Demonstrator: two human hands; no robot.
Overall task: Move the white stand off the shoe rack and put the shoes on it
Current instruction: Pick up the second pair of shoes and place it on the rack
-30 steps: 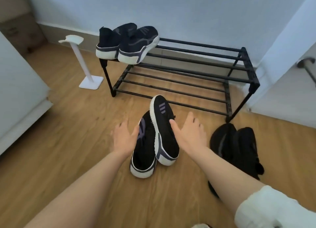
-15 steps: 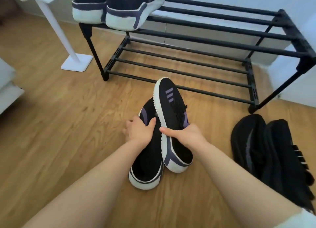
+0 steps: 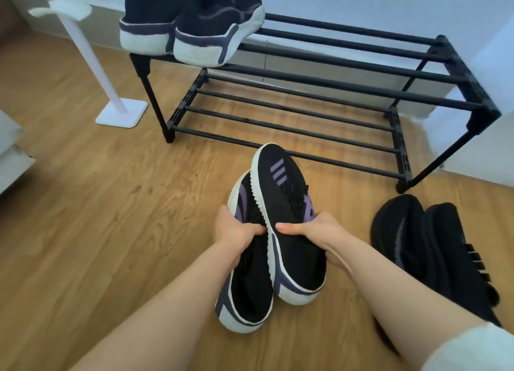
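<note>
Two black-and-purple sneakers with white soles lie side by side in front of the black shoe rack (image 3: 328, 72). My left hand (image 3: 236, 231) grips the left sneaker (image 3: 247, 284) around its middle. My right hand (image 3: 317, 233) grips the right sneaker (image 3: 289, 203), which leans over the left one. Another matching pair (image 3: 192, 22) sits on the left end of the rack's top tier. The white stand (image 3: 91, 64) is upright on the floor, left of the rack.
An all-black pair of shoes (image 3: 434, 248) lies on the wooden floor to the right of my right arm. A white wall panel (image 3: 498, 92) borders the rack on the right. White furniture (image 3: 11, 153) juts in at the left edge.
My hands went from hovering open beside the sneakers to closing around them, one each. The view moved closer to the rack.
</note>
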